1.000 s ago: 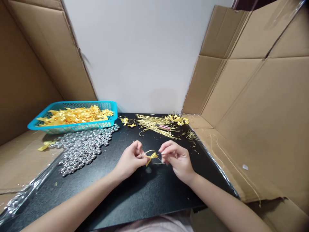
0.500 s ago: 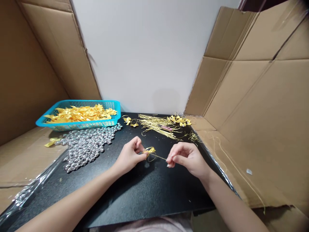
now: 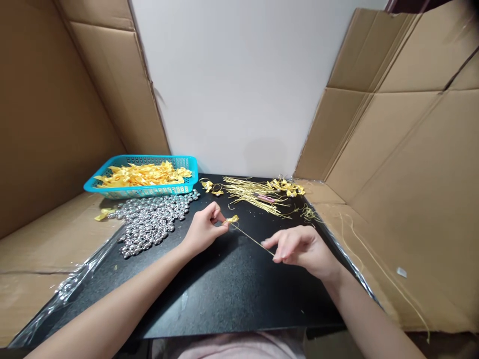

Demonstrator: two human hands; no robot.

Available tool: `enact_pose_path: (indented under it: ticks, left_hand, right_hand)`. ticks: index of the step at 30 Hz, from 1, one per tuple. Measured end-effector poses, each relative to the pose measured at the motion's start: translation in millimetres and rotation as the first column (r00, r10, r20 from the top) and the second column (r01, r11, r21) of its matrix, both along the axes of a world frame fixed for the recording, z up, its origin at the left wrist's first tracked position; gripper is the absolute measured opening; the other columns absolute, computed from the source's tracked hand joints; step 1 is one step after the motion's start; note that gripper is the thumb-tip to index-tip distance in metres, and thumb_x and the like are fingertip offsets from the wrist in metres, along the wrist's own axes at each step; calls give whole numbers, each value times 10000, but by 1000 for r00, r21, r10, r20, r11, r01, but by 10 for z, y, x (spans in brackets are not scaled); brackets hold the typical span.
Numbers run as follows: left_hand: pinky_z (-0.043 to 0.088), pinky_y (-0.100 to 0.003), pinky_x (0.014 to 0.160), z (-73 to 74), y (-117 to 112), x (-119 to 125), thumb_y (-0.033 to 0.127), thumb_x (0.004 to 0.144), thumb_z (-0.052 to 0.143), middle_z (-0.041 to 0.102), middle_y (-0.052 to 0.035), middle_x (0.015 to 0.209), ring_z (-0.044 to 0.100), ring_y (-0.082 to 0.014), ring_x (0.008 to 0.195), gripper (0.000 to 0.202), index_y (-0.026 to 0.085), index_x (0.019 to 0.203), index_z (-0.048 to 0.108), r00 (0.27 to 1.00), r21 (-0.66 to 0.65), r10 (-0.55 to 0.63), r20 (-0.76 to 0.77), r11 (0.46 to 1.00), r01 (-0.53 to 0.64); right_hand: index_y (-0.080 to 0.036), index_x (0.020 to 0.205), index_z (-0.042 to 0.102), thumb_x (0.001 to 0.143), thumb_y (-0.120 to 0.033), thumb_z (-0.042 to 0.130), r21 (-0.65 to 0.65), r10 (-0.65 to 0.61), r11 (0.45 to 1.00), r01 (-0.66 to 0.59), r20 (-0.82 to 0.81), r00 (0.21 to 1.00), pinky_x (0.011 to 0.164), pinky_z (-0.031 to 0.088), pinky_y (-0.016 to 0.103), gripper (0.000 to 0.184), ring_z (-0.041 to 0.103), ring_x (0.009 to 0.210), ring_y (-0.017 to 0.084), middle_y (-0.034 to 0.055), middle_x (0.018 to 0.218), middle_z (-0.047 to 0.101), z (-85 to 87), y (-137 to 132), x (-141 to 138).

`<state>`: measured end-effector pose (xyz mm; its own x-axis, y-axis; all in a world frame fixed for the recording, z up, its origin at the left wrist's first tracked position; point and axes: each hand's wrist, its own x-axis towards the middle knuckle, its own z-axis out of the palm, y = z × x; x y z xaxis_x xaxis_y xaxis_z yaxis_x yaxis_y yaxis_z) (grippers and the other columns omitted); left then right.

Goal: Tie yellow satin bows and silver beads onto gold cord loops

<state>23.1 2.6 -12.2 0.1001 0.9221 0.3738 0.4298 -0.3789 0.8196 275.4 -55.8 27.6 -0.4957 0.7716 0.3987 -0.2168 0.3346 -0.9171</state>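
My left hand [image 3: 206, 225] is closed, pinching a small yellow ribbon bow [image 3: 232, 219] between thumb and fingertips above the black table. From the bow a thin gold cord [image 3: 252, 240] stretches down to the right, pulled straight. Its other end sits in the fingertips of my right hand [image 3: 299, 249], which is closed on it with the fingers partly extended. Beyond my hands lies a loose bundle of gold cords [image 3: 250, 194], with a pink-handled tool [image 3: 266, 198] resting on it. Finished-looking yellow bows with cord loops [image 3: 288, 187] are heaped at the back right.
A blue basket [image 3: 140, 191] of yellow ribbon bows stands at the back left. Many silver beads [image 3: 149, 222] spread in front of it. Two bows [image 3: 211, 187] lie near the wall. Tangled cord scraps [image 3: 310, 213] are at the right edge, by cardboard walls [image 3: 411, 164].
My right hand has drawn away to the lower right, so more cord shows between the hands. The loop near the bow looks smaller. The camera view has shifted slightly left.
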Motion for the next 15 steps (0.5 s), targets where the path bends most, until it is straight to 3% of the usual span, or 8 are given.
enact_pose_path:
  ticks: [6,15]
  left_hand:
    - [337,-226,591,-35,41,-44,204,661,605,601,54,620,436,-106,579,328,230,683,279,1000,13,-2,13,1000,2]
    - [341,-218,577,-57,71,-70,201,660,626,630,47,621,462,-102,563,335,227,678,293,999,23,3,33,1000,-4]
  right_hand:
    - [-231,699,734,716,-226,779,-116,285,950,-290,-62,957,734,574,372,48,732,707,197,24,690,737,-40,1,49]
    - [-210,710,736,695,-239,793,-277,510,809,-518,-105,854,714,573,348,65,737,729,206,38,687,728,-26,-12,118]
